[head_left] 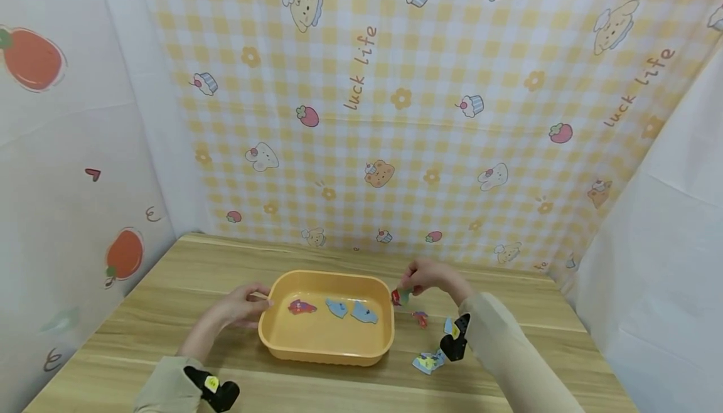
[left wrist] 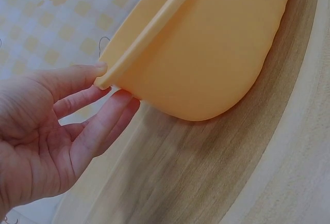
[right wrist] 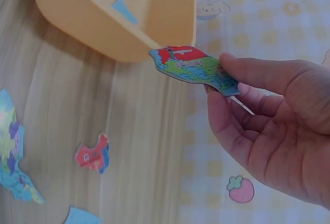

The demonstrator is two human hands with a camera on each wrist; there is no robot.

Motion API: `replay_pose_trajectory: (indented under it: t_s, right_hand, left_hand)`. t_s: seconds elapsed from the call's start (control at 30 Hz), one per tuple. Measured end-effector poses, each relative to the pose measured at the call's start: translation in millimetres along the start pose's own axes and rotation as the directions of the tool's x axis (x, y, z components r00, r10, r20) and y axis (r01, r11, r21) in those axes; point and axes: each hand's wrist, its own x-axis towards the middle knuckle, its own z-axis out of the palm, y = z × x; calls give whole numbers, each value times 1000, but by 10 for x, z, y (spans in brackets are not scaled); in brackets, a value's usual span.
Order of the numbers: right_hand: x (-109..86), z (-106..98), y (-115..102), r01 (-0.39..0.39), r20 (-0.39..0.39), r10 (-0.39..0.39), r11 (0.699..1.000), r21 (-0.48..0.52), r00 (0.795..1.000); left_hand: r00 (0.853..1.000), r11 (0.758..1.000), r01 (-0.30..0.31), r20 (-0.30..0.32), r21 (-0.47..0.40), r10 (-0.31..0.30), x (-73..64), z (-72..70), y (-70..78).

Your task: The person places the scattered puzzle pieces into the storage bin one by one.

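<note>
A yellow-orange plastic basin stands on the wooden table with several puzzle pieces on its floor: a red one and light blue ones. My left hand pinches the basin's left rim, thumb on top and fingers beneath, as the left wrist view shows. At the basin's right edge, my right hand pinches a map puzzle piece coloured red, green and blue between thumb and fingers. The piece is held above the table, near the basin's corner.
Right of the basin lie a small red puzzle piece, a yellow-and-blue map piece and a light blue piece. A checked cloth hangs behind the table, with white cloths at both sides.
</note>
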Motion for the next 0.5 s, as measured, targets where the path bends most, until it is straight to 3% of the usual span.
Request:
replay_pose_trajectory:
  t_s: [0.3, 0.5]
  right_hand:
    - [97, 94, -129, 44, -14, -44, 999, -9, 999]
    - [162, 140, -213, 23, -33, -22, 1000, 10, 999]
  left_hand:
    - [1000, 1000, 1, 0, -4, -1, 5, 8, -10]
    - [1000, 1000, -1, -9, 4, 1, 7, 1, -21]
